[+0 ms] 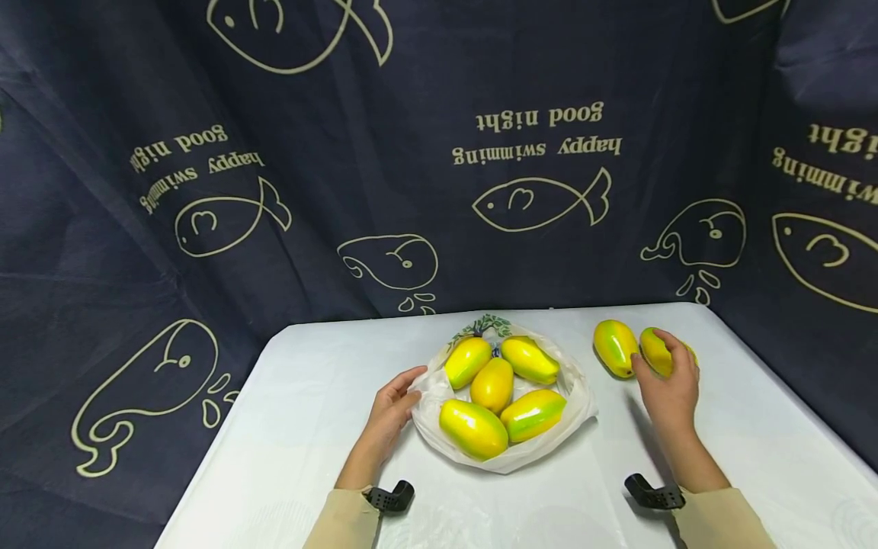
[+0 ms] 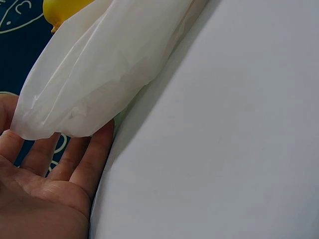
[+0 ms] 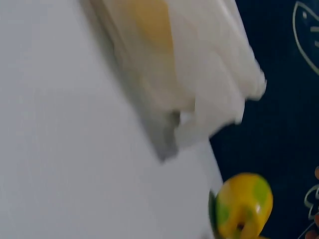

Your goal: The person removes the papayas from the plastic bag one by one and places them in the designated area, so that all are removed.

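A white plastic bag (image 1: 583,400) with a green tree print sits with its mouth spread wide in the middle of the table. Several yellow-green mangoes (image 1: 491,386) lie inside it. My left hand (image 1: 389,415) holds the bag's left rim; the left wrist view shows its fingers (image 2: 82,167) passing behind the plastic. To the right, my right hand (image 1: 671,385) reaches over a mango (image 1: 655,352), thumb and fingers spread about it and covering part of it. Another mango (image 1: 615,347) lies just left of that hand, near the thumb.
The white table (image 1: 295,427) ends at a dark blue curtain (image 1: 384,152) printed with fish and whales. Black wrist straps (image 1: 389,497) show on both forearms. In the right wrist view, the bag's gathered side (image 3: 219,84) hangs near the table edge.
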A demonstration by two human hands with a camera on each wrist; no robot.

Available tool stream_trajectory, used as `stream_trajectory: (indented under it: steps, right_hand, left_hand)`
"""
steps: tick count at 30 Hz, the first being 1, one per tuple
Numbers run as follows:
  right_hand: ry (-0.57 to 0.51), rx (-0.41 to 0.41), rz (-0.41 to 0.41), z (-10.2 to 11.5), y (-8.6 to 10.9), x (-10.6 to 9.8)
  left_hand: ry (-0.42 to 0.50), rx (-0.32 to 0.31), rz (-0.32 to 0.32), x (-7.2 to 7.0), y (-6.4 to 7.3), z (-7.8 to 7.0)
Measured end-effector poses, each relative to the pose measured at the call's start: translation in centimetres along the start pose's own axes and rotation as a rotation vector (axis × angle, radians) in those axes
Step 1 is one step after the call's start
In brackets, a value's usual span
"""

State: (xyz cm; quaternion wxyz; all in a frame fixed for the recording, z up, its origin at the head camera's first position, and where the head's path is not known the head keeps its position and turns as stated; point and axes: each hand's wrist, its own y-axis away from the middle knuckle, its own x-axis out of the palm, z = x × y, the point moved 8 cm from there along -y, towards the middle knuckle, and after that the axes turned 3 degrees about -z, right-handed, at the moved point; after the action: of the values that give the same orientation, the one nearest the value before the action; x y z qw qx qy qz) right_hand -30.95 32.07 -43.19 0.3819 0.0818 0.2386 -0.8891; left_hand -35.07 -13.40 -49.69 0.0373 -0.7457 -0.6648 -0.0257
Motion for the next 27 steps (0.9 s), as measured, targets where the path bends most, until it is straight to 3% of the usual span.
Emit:
stream_trajectory:
  steps: [12,18,27]
  right_hand:
    - [-0.054,-0.219,0.193,5.9,2.9,3.1]
    - [-0.109,-0.370,0.391,8.5,5.0,5.3]
    - [-0.120,-0.403,0.678,10.2,7.7,8.1]
  left_hand:
    - [0.000,0.010,0.009,0.0,-0.1,0.0]
    - [0.000,0.007,0.002,0.0,-0.1,0.0]
    - [-0.001,-0.009,-0.002,0.0,0.0,0.1]
